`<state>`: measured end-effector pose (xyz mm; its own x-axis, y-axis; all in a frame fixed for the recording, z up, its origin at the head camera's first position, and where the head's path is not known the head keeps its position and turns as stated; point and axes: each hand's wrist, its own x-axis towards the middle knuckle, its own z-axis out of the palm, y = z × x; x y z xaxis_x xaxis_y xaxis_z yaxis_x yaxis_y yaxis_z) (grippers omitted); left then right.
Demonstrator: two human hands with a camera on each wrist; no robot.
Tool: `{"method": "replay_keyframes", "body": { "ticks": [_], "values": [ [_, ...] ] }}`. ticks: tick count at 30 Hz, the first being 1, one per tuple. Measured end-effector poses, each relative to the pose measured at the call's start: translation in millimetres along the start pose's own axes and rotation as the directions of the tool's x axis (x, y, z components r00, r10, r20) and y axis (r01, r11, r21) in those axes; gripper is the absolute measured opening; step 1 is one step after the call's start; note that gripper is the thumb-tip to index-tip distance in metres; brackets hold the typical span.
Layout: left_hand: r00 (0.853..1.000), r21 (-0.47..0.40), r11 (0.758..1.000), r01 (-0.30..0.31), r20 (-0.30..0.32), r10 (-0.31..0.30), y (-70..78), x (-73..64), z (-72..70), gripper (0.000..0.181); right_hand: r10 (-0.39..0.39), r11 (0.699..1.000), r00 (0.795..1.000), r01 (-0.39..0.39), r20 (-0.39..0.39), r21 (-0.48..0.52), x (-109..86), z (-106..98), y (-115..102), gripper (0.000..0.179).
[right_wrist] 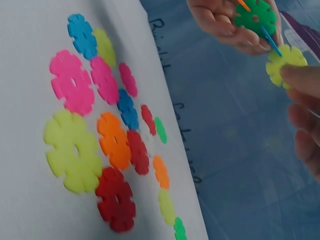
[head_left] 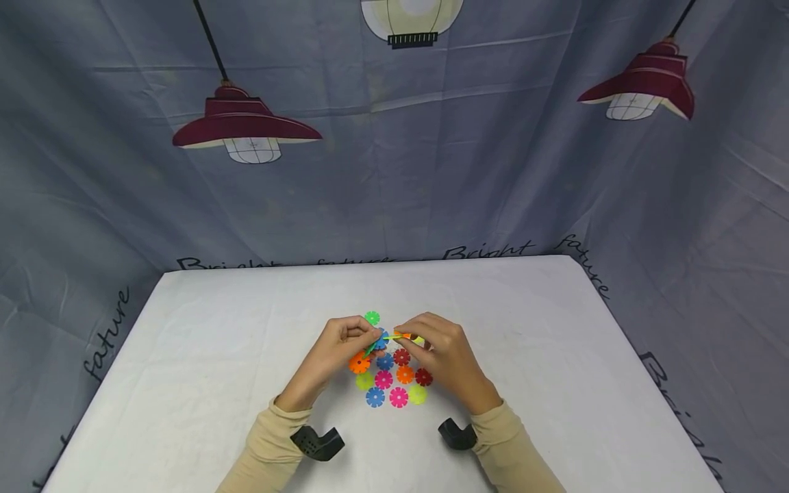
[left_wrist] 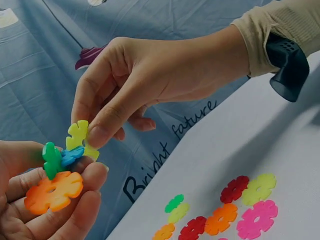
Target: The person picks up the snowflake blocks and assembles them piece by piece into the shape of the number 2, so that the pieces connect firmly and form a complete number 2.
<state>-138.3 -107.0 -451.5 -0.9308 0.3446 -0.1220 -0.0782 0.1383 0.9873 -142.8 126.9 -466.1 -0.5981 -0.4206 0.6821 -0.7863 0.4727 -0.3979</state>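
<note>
My left hand [head_left: 337, 346] holds a small chain of flower-shaped slotted discs above the table. In the left wrist view the chain has an orange disc [left_wrist: 40, 197], a green disc [left_wrist: 51, 162] and a blue disc [left_wrist: 72, 156], fitted together at angles. Between thumb and fingers, my right hand [head_left: 448, 349] pinches a yellow disc [left_wrist: 77, 134]. Its edge meets the blue disc, which the right wrist view shows edge-on between the green and yellow ones. The left fingers lie beneath and around the chain, hiding part of it.
Below the hands, loose discs lie flat on the white table [head_left: 234, 383]: pink [head_left: 398, 402], blue [head_left: 375, 402], red [head_left: 424, 381], orange [right_wrist: 112, 150], yellow [right_wrist: 62, 165] and green [head_left: 372, 313] among them. A grey-blue printed curtain [head_left: 382, 192] hangs behind and around the table.
</note>
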Motion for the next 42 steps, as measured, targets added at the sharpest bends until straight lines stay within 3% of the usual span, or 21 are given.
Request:
{"method": "replay_keyframes", "body": {
  "ticks": [4,7,9,13,17,20,26,38,42],
  "values": [
    [1.000,0.013,1.000,0.010,-0.028,-0.010,-0.4,-0.5,-1.2,0.028,0.081,0.997,0.996,-0.081,0.039,0.001,-2.9,-3.3,9.7,0.033],
    [0.999,0.012,1.000,0.015,-0.052,-0.014,0.6,-1.2,-2.7,0.026,0.212,0.977,0.974,-0.208,0.081,-0.046,-7.5,-4.4,21.8,0.032],
    [0.998,0.008,1.000,0.017,-0.062,-0.016,1.8,-1.5,-3.5,0.024,0.318,0.947,0.941,-0.311,0.115,-0.080,-11.6,-4.7,30.4,0.029],
    [0.997,0.011,1.000,0.017,-0.070,-0.016,3.6,-1.9,-4.4,0.023,0.484,0.875,0.851,-0.465,0.205,-0.136,-20.7,-2.7,44.7,0.025],
    [0.997,0.017,1.000,0.024,-0.076,-0.023,3.4,-1.6,-4.2,0.022,0.558,0.830,0.765,-0.525,0.323,-0.189,-28.4,3.2,53.6,0.031],
    [0.996,0.026,0.999,0.029,-0.080,-0.027,2.6,-0.5,-3.9,0.021,0.572,0.820,0.730,-0.526,0.374,-0.225,-31.6,7.9,56.1,0.036],
    [0.996,0.029,0.999,0.038,-0.080,-0.036,1.8,0.7,-3.9,0.021,0.581,0.814,0.734,-0.527,0.352,-0.244,-32.8,12.5,56.7,0.031],
    [0.997,0.031,0.999,0.025,-0.071,-0.023,1.4,-0.6,-5.2,0.022,0.581,0.800,0.729,-0.594,0.363,-0.088,-30.2,9.3,57.0,0.023],
    [0.998,0.028,0.999,0.021,-0.066,-0.019,2.2,-0.8,-5.3,0.022,0.602,0.792,0.727,-0.597,0.331,-0.128,-29.8,11.6,56.4,0.025]
  ]
}}
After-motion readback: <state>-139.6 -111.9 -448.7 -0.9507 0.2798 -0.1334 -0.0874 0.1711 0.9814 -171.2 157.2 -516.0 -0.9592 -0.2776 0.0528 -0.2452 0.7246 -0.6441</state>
